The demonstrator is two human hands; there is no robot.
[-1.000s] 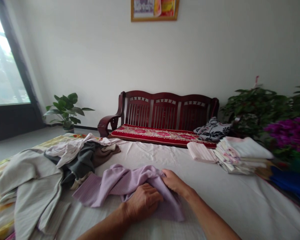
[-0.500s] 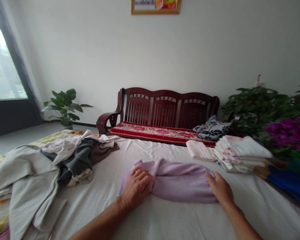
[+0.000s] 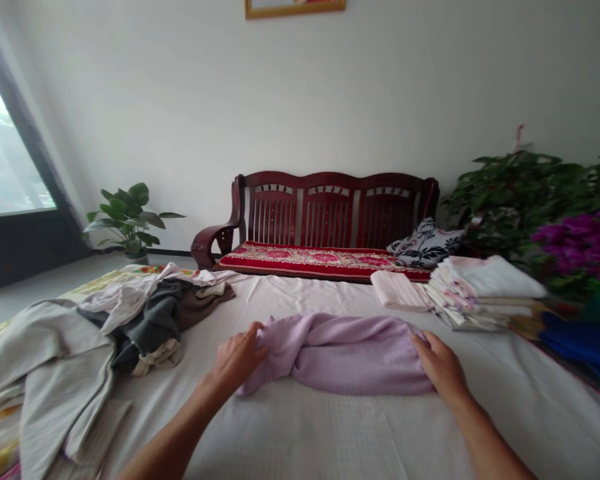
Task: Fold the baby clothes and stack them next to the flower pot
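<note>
A lilac ribbed garment [image 3: 350, 353], folded lengthwise into a long bundle, lies across the white sheet [image 3: 330, 440] in front of me. My left hand [image 3: 241, 357] pinches its left end, fingers curled over the edge. At the opposite end, my right hand [image 3: 437, 367] grips the cloth between thumb and fingers; some of those fingers are hidden under the fabric. What kind of garment it is, I cannot tell.
Rumpled clothes lie on the left: a light grey garment [image 3: 55, 360] and a dark grey one [image 3: 155, 320]. A stack of folded cloths [image 3: 480, 293] and a folded pink cloth [image 3: 400, 291] sit at the right. Beyond stands a wooden bench [image 3: 330, 207].
My left hand has moved left from lying on top of the lilac garment to pinching its left end. My right hand keeps its hold. The view has tilted slightly.
</note>
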